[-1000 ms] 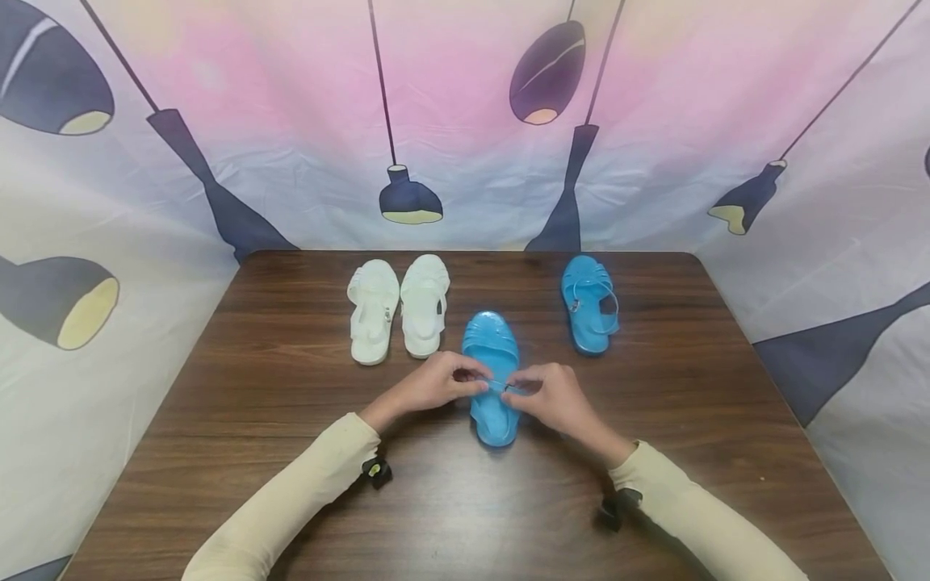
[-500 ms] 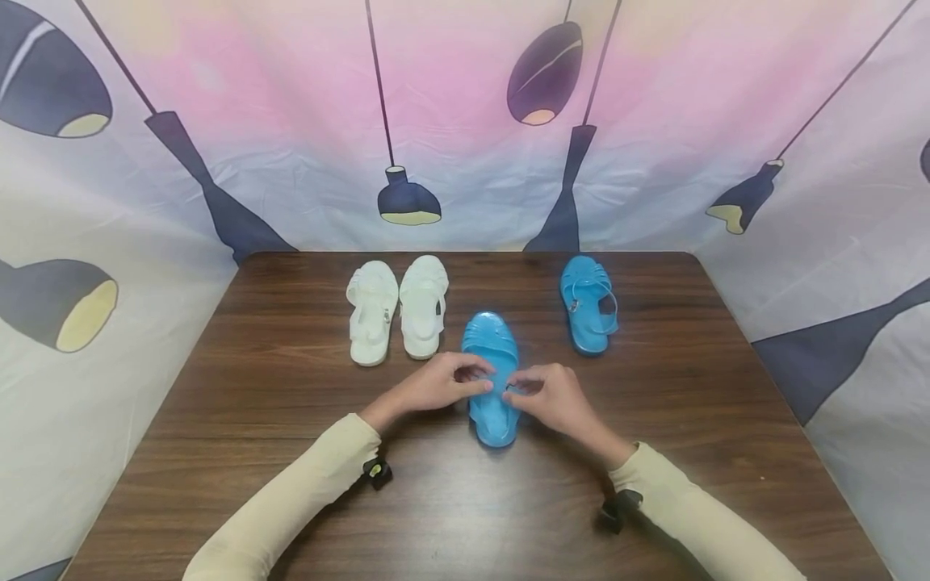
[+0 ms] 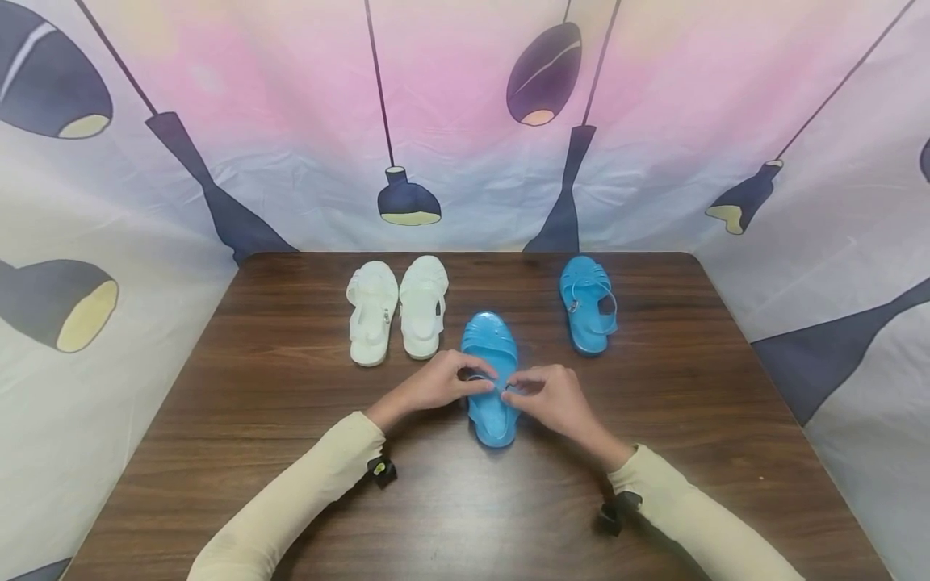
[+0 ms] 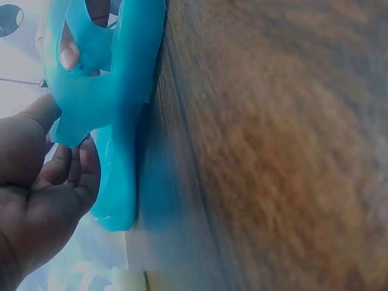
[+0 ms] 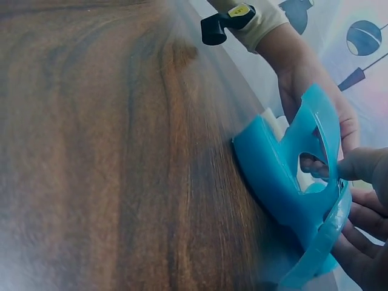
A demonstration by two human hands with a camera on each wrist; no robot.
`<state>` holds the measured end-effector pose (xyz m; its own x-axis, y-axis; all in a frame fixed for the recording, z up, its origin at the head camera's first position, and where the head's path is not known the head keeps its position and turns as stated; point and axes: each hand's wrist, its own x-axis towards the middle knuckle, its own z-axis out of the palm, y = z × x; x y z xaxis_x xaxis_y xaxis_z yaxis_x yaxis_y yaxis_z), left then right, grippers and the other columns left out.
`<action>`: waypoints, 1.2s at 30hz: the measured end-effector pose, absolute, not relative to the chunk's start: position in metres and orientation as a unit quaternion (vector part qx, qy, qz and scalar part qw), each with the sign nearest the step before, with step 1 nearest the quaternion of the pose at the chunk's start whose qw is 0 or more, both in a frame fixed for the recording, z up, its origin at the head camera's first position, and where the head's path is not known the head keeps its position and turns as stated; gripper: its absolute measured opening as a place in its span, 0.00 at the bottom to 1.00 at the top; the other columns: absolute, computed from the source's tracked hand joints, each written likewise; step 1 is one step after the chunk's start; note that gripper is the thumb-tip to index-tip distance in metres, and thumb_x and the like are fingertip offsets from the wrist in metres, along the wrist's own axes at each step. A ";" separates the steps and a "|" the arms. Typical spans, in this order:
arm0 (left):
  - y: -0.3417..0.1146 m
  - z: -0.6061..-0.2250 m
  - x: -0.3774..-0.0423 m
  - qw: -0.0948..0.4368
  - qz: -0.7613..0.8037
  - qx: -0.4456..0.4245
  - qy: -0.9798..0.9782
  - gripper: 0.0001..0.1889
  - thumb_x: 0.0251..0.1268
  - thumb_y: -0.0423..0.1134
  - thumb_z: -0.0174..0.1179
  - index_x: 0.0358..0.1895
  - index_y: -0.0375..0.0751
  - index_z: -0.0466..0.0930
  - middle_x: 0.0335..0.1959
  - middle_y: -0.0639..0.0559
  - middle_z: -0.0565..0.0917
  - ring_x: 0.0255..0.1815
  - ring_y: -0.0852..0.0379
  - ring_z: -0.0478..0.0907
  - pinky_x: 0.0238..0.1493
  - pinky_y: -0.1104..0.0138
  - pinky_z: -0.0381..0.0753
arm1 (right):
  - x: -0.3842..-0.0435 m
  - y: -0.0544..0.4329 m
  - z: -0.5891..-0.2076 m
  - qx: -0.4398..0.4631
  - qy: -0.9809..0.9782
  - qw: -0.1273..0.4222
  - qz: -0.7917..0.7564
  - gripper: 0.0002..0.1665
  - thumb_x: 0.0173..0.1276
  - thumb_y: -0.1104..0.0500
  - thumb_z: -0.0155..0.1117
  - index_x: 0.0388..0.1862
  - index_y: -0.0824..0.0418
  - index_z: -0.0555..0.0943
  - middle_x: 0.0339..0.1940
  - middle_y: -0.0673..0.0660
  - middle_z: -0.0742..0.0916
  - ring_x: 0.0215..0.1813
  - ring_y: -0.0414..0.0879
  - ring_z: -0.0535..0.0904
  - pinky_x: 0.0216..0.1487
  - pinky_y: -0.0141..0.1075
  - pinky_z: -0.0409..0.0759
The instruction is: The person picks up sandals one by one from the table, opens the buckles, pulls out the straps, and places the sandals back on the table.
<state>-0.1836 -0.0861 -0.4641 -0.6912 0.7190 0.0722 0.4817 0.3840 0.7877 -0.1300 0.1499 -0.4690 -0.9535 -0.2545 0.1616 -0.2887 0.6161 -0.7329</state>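
A blue jelly sandal [image 3: 491, 339] lies on the table with its toe pointing away, between both hands. My left hand [image 3: 433, 381] reaches over its left side, thumb and fingertips nearly meeting on the thin ankle strap [image 3: 475, 377]. From the right, my right hand [image 3: 554, 395] pinches the sandal's side strap at the small metal buckle [image 3: 507, 387]. The right wrist view shows the right thumb [image 5: 362, 165] against this blue side strap [image 5: 321, 127], fingers behind it. In the left wrist view, the left hand [image 4: 45, 194] is partly behind the sandal's side [image 4: 91, 97].
Two white sandals [image 3: 372, 311] stand side by side at the back left of the brown wooden table [image 3: 291, 323]. A second blue sandal [image 3: 587, 307], its strap looped across, lies at the back right. A printed cloth [image 3: 465, 121] hangs behind the table.
The thin strap was stretched between both hands a second ago; now it bends near my left fingertips. The left hand has shifted slightly right. My right hand has stayed at the buckle.
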 end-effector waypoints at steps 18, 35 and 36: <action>-0.098 -0.460 -0.186 0.147 0.408 0.348 0.831 0.14 0.72 0.43 0.65 0.56 0.43 0.85 0.44 0.55 0.86 0.42 0.61 0.80 0.45 0.66 0.83 | -0.128 0.154 -0.468 0.130 -0.892 0.000 0.432 0.12 0.60 0.52 0.80 0.41 0.53 0.91 0.37 0.48 0.92 0.39 0.39 0.87 0.40 0.34 0.86; -0.077 -0.462 -0.190 0.119 0.392 0.407 0.817 0.10 0.71 0.45 0.66 0.49 0.47 0.90 0.47 0.58 0.90 0.50 0.65 0.84 0.51 0.69 0.83 | -0.127 0.152 -0.470 0.136 -0.889 0.021 0.436 0.11 0.59 0.54 0.80 0.40 0.55 0.91 0.35 0.48 0.91 0.36 0.37 0.86 0.38 0.32 0.85; -0.079 -0.462 -0.190 0.115 0.392 0.405 0.818 0.10 0.71 0.45 0.66 0.49 0.47 0.90 0.47 0.57 0.90 0.50 0.64 0.84 0.51 0.69 0.83 | -0.127 0.153 -0.471 0.135 -0.889 0.023 0.438 0.11 0.59 0.54 0.81 0.40 0.55 0.91 0.35 0.48 0.91 0.36 0.37 0.86 0.38 0.32 0.85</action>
